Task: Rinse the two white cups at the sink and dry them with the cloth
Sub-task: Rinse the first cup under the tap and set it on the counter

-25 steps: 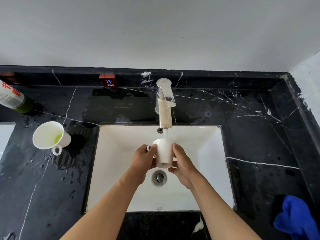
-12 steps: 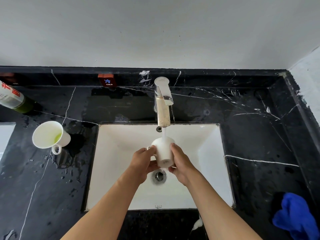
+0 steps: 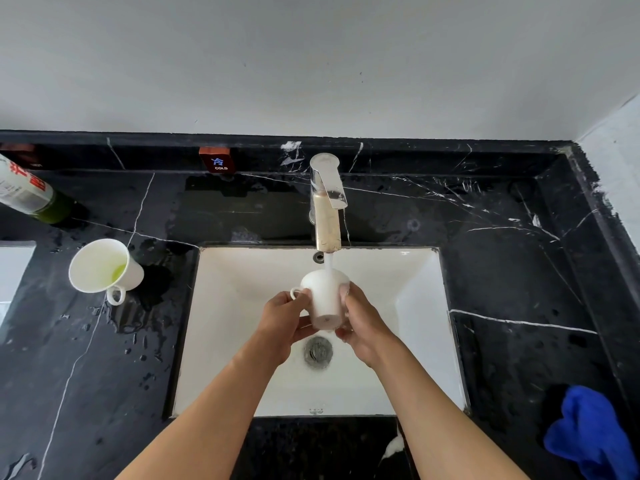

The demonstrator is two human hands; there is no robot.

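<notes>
Behind sink (image 3: 415,289), "COLD" tag (image 3: 214,160), both hands' grip, left hand (image 3: 282,323), right hand (image 3: 363,323), clamped on white cup (image 3: 323,299)

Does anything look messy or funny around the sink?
Yes. The black counter left of the sink is splashed with puddles and drops. The second white cup standing there has a little yellow-green liquid in the bottom. A bottle at the far left looks tipped over, though the wide lens may exaggerate it.
</notes>
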